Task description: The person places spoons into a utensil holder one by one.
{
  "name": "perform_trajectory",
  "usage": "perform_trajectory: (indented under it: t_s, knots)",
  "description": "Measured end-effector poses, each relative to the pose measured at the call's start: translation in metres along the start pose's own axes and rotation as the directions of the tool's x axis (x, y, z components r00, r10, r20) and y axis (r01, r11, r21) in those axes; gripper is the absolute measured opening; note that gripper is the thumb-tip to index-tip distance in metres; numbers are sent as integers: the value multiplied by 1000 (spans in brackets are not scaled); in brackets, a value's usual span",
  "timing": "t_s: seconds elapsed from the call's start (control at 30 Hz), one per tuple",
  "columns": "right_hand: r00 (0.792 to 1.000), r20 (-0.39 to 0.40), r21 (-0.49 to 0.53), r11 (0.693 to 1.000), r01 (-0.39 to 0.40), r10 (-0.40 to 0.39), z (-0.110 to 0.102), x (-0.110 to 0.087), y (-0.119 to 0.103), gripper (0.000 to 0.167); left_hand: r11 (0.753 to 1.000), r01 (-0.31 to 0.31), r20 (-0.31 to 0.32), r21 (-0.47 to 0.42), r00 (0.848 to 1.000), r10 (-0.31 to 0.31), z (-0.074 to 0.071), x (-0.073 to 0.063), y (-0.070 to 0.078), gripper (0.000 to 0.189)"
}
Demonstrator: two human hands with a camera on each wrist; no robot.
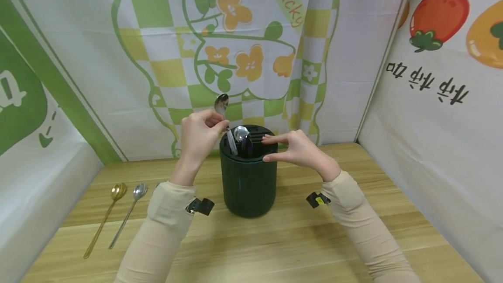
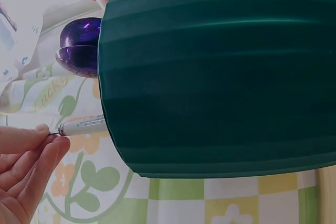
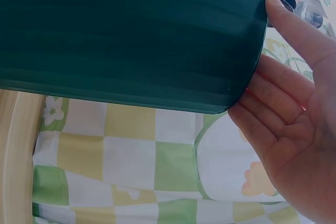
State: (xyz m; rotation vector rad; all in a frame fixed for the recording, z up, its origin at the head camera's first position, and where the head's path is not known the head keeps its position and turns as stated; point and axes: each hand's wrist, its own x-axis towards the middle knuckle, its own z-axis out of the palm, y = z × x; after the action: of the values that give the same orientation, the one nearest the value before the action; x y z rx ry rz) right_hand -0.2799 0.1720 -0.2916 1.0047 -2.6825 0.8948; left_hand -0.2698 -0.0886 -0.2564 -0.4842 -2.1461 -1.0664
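Observation:
A dark green ribbed utensil holder (image 1: 249,187) stands upright on the wooden table. My left hand (image 1: 202,132) pinches a silver spoon (image 1: 221,103) by its neck, between thumb and fingertips. Its bowl points up, and its pale handle (image 2: 86,125) slants down past the holder's left rim. Inside that rim, shiny spoon bowls (image 1: 241,133) stick up; they look purple in the left wrist view. At the right rim is my right hand (image 1: 298,148), its fingers loosely extended. In the right wrist view its thumb (image 3: 278,9) touches the rim, while the other fingers reach behind the holder.
On the table's left lie a gold spoon (image 1: 118,191) and a silver spoon (image 1: 139,191), side by side. Beside them, my left sleeve (image 1: 170,204) hides most of another piece. A patterned curtain (image 1: 165,69) hangs close behind the holder, with a printed wall (image 1: 440,112) at the right.

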Motion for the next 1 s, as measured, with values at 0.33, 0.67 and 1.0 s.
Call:
perform_trajectory:
  t_s: [0.33, 0.67, 1.0]
  knots:
    - [1000, -5, 7, 1000, 13, -13, 1, 0, 1, 51, 999, -25, 33, 40, 999, 23, 0, -2, -5, 13]
    - [1000, -11, 2, 1000, 25, -25, 1, 1, 3, 51, 997, -20, 72, 77, 997, 14, -1, -3, -7, 12]
    - [1000, -9, -7, 1000, 17, -17, 0, 1, 2, 51, 994, -8, 125, 111, 992, -6, 2, -5, -10, 13]
